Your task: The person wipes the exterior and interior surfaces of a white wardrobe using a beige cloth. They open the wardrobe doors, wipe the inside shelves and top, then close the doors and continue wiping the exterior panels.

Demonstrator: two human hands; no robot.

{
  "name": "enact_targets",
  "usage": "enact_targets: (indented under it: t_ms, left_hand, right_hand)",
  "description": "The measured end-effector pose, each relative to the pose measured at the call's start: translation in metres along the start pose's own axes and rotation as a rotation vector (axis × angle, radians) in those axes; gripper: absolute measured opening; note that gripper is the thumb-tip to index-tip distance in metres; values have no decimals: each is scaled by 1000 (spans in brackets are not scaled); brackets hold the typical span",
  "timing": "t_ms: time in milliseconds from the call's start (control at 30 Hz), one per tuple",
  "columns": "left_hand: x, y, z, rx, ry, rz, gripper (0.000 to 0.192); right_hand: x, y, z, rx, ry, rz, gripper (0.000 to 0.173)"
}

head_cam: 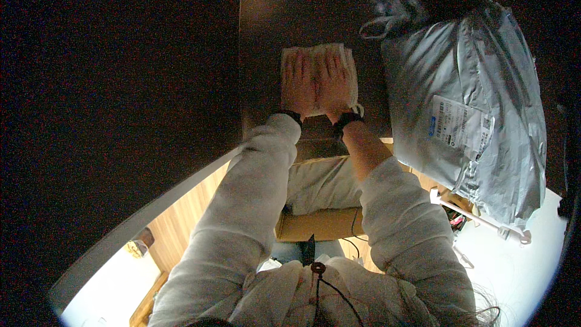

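Observation:
Both of my hands lie side by side, palms down, on a pale cloth-like bag or folded fabric [352, 66] in the dim upper middle of the view. My left hand [298, 77] rests flat on its left half, fingers pointing away from me. My right hand [335, 77] rests flat on its right half. A thin pale cord loop [360, 110] shows at its lower right corner, beside my right wrist. Each wrist wears a dark band. The picture is dark and grainy, so the exact kind of fabric cannot be told.
A large grey plastic mailing bag [422, 68] with a printed label lies to the right. Crumpled clear plastic [395, 11] sits above it. Nearer my body are a cardboard box [317, 227] with a pale wrapped thing [322, 186] over it, and a dark cable [353, 222].

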State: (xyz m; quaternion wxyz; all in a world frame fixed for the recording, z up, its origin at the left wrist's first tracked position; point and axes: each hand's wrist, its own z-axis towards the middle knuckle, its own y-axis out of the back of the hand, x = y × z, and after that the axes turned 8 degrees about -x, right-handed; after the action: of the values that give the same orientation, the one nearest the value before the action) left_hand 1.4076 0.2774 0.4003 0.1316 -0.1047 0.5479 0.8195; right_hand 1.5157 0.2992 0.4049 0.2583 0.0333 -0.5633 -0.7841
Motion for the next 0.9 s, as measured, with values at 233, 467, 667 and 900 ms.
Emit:
enact_targets:
  t_ms: [233,467,667,900]
  left_hand:
    - [5,-16,8,-52,-11,35,57]
    - [14,-23,9,-27,-65,101,60]
    - [8,-20,3,-12,-142,296,60]
    - [6,-12,-9,43,-78,191,56]
  right_hand:
    - [-11,-3,12,-37,51,-66,50]
    - [-11,-10,8,-55,24,-60,52]
    - [-17,-10,2,-86,68,9,53]
    - [-15,-13,-8,-71,96,-13,54]
